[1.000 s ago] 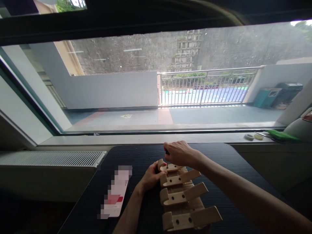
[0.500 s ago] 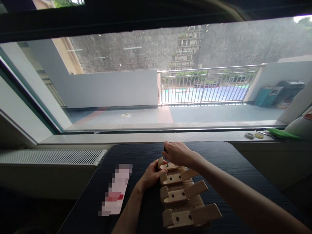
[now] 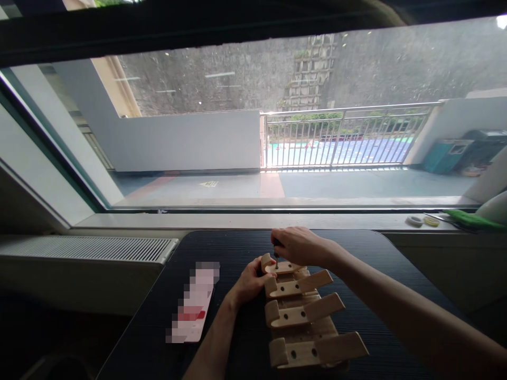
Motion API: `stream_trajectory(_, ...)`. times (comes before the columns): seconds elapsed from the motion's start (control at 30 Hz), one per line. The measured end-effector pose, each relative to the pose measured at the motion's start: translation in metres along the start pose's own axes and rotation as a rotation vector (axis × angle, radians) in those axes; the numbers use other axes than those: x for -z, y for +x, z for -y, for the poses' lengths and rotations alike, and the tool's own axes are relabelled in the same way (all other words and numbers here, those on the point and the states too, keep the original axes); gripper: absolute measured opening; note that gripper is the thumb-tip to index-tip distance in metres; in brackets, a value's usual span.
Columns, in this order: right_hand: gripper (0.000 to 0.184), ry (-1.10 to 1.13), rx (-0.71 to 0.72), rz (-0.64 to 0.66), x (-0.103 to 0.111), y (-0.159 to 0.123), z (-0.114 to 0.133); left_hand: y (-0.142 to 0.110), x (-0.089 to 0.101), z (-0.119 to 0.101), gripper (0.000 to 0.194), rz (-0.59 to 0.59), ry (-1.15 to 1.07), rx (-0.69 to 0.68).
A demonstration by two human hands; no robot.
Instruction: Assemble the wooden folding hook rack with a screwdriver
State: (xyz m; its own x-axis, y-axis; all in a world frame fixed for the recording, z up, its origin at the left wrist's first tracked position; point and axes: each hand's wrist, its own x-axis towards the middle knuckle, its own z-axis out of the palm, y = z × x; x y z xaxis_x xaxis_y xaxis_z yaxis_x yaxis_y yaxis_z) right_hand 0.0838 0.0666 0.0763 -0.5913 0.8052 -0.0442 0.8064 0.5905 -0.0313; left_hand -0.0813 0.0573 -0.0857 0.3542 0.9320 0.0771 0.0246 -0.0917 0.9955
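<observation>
A wooden hook rack [image 3: 327, 328] lies on the dark table, with several curved pegs fixed along it by dark screws. My right hand [image 3: 301, 245] is closed around a screwdriver [image 3: 277, 260], held upright over the farthest peg [image 3: 284, 269]. The tip meets the left screw spot of that peg; most of the handle is hidden in my fist. At the rack's far left edge, my left hand [image 3: 250, 282] grips the end of the same peg, its fingers partly hidden behind the wood.
Left of my forearm, a pink pixelated flat object [image 3: 194, 306] lies on the black table [image 3: 150, 327]. A white radiator [image 3: 91, 249] stands at left, below the windowsill [image 3: 222, 220]. Tape rolls [image 3: 414, 221] and a green item [image 3: 469, 219] rest on the sill at right.
The whole view has shifted slightly, so the table and rack appear a little to the right. My right hand has turned slightly on the screwdriver; my left keeps its hold.
</observation>
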Motion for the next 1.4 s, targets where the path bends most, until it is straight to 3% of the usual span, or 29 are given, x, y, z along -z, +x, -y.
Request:
stream_trajectory(0.47,0.031,-0.069,-0.189,-0.019,-0.013,0.010,0.001,-0.001,0.000,-0.006,0.030,0.003,0.042,-0.018)
stream_trajectory(0.93,0.024,-0.059,-0.066,-0.012,-0.004,0.005,0.004,-0.001,0.000,-0.005,0.033,0.009,0.006,-0.007)
stream_trajectory(1.4,0.032,-0.084,-0.154,-0.009,-0.007,0.012,0.008,-0.001,-0.001,-0.001,0.036,0.011,-0.016,0.005)
